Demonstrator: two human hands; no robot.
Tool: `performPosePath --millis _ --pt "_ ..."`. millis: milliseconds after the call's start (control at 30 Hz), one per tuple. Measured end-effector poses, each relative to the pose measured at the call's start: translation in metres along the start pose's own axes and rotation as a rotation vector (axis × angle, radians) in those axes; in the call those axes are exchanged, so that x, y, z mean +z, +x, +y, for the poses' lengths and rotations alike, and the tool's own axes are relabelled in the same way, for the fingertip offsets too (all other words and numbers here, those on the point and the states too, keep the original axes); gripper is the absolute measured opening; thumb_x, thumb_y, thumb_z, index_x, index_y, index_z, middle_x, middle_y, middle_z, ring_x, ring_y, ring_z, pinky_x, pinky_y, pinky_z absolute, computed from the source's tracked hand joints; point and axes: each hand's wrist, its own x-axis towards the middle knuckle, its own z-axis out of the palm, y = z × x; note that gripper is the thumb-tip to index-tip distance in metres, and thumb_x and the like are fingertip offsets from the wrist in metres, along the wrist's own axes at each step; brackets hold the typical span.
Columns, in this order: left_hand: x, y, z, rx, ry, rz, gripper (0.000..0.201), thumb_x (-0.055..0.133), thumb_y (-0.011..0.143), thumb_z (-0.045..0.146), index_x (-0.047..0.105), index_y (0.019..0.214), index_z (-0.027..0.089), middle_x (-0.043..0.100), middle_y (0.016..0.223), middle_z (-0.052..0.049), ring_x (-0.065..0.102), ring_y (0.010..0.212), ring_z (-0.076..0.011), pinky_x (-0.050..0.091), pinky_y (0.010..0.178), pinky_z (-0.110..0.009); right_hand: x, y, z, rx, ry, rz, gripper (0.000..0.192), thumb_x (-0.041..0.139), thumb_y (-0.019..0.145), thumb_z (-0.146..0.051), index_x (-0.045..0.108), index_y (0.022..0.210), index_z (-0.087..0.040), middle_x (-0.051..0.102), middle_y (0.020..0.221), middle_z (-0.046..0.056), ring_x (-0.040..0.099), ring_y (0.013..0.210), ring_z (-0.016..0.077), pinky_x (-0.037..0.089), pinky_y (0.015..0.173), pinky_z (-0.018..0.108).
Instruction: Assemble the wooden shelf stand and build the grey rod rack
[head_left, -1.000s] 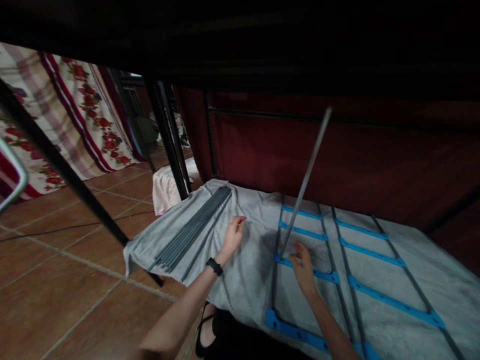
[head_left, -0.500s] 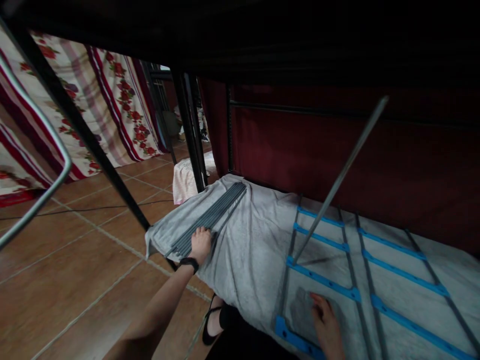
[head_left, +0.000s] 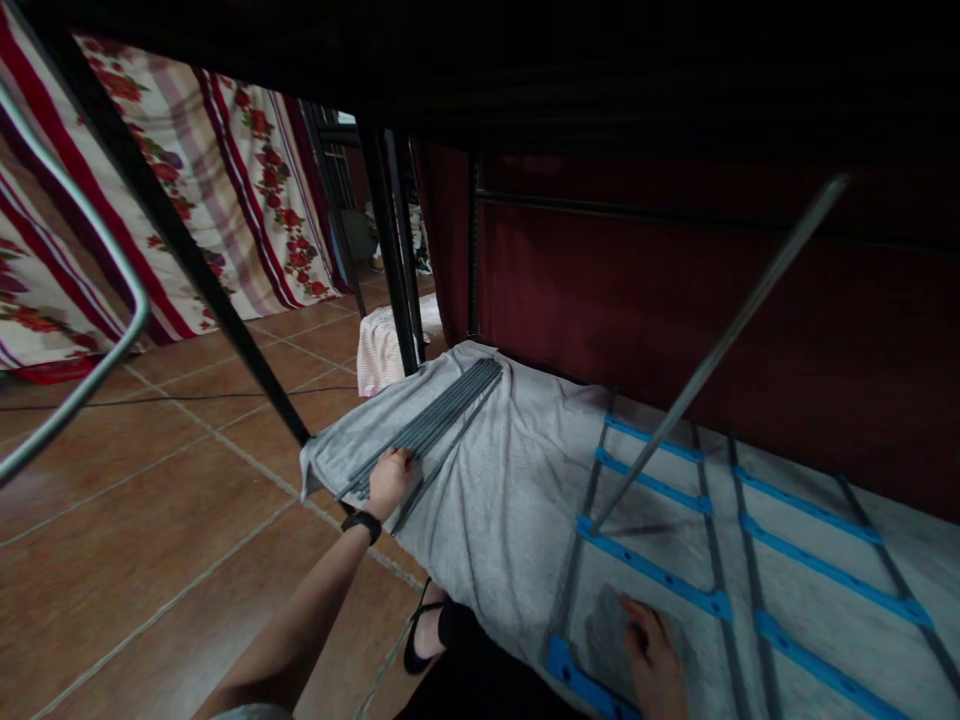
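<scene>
The head view showed the left hand (head_left: 390,482) over the near part of the bundle of grey rods (head_left: 444,402), at the left of the grey cloth (head_left: 529,490). Its fingers curled down against the rods; whether they were clamped on one could not be told. The right hand (head_left: 651,648) was half-curled, fingers parted and nothing seen in it, near the blue crossbar (head_left: 656,570). From that bar's left end a slanted rod (head_left: 724,345) rose to the far right. The step in hand looked like picking out a rod, which seemed to call for pinching one clear of its neighbours. The left fingertips were partly hidden, the right forearm was cut off, and the slanted rod's seating was hard to make out.
</scene>
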Motion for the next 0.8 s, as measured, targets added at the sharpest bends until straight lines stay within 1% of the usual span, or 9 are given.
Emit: performPosePath --millis 67,167,300,400,500,567,633,700,800 --pt "0.001 0.001 -0.001 0.03 0.016 -0.039 0.023 0.05 0.092 0.025 0.067 0.103 0.015 0.066 0.111 -0.015 0.063 0.107 -0.0281 0.05 0.085 -0.033 0.0 0.0 -0.001 -0.003 -0.003 -0.004 0.04 0.047 0.082 -0.048 0.068 0.102 -0.021 0.07 0.111 0.011 0.065 0.104 0.0287 0.051 0.094 0.046" --pt "0.0 0.001 0.006 0.007 0.035 -0.048 0.022 0.057 0.087 0.027 0.066 0.103 0.014 0.066 0.112 -0.017 0.062 0.111 -0.0305 0.049 0.088 -0.035 0.0 -0.001 -0.001 -0.015 0.006 -0.011 0.039 0.047 0.083 -0.048 0.067 0.102 -0.021 0.07 0.111 0.012 0.065 0.104 0.0297 0.051 0.094 0.048" --pt "-0.006 0.003 0.011 -0.101 -0.077 -0.024 0.025 0.051 0.091 0.029 0.06 0.108 0.013 0.07 0.105 -0.018 0.067 0.102 -0.0303 0.05 0.08 -0.034 0.001 -0.001 -0.001 -0.025 0.016 0.009 0.034 0.048 0.083 -0.046 0.068 0.099 -0.024 0.07 0.108 0.013 0.066 0.104 0.0334 0.051 0.095 0.054" --pt "-0.012 0.005 0.011 -0.18 -0.238 -0.004 0.023 0.046 0.094 0.032 0.059 0.103 0.016 0.071 0.091 -0.014 0.069 0.087 -0.0286 0.048 0.066 -0.031 0.002 0.0 -0.003 -0.032 0.042 0.045 0.029 0.049 0.083 -0.044 0.068 0.095 -0.028 0.071 0.105 0.012 0.068 0.1 0.0355 0.053 0.092 0.057" --pt "-0.017 0.002 0.021 -0.173 -0.616 0.003 0.021 0.055 0.088 0.039 0.059 0.091 0.019 0.064 0.07 -0.004 0.063 0.066 -0.0202 0.041 0.054 -0.025 0.005 0.0 -0.006 -0.024 0.059 0.06 0.026 0.049 0.082 -0.042 0.069 0.095 -0.031 0.073 0.103 0.01 0.069 0.097 0.0347 0.054 0.091 0.056" --pt "-0.02 -0.004 0.037 -0.149 -0.971 -0.096 0.031 0.061 0.082 0.051 0.058 0.088 0.021 0.051 0.056 0.004 0.049 0.048 -0.0135 0.031 0.045 -0.023 0.006 -0.001 -0.009 -0.014 0.068 0.065 0.026 0.05 0.082 -0.041 0.069 0.094 -0.03 0.073 0.104 0.01 0.069 0.098 0.0329 0.054 0.091 0.054" --pt "-0.021 -0.013 0.06 -0.087 -1.265 -0.277 0.041 0.064 0.077 0.061 0.058 0.087 0.022 0.04 0.05 0.009 0.034 0.039 -0.0089 0.022 0.041 -0.021 0.006 -0.002 -0.013 -0.011 0.074 0.063 0.027 0.049 0.082 -0.04 0.069 0.095 -0.027 0.073 0.105 0.01 0.07 0.099 0.0308 0.054 0.092 0.05" --pt "-0.022 -0.021 0.088 0.01 -1.443 -0.402 0.041 0.068 0.075 0.059 0.056 0.081 0.021 0.04 0.052 0.009 0.031 0.041 -0.0066 0.023 0.042 -0.02 0.005 0.0 -0.018 -0.01 0.069 0.063 0.029 0.047 0.082 -0.038 0.07 0.095 -0.024 0.073 0.105 0.01 0.07 0.099 0.029 0.055 0.092 0.047" --pt "-0.024 -0.022 0.135 0.097 -1.628 -0.465 0.036 0.076 0.071 0.047 0.053 0.075 0.02 0.045 0.057 0.008 0.036 0.046 -0.0055 0.03 0.046 -0.019 0.0 0.012 -0.027 -0.014 0.03 0.071 0.032 0.043 0.085 -0.034 0.07 0.099 -0.022 0.073 0.107 0.01 0.07 0.099 0.0267 0.054 0.091 0.043"
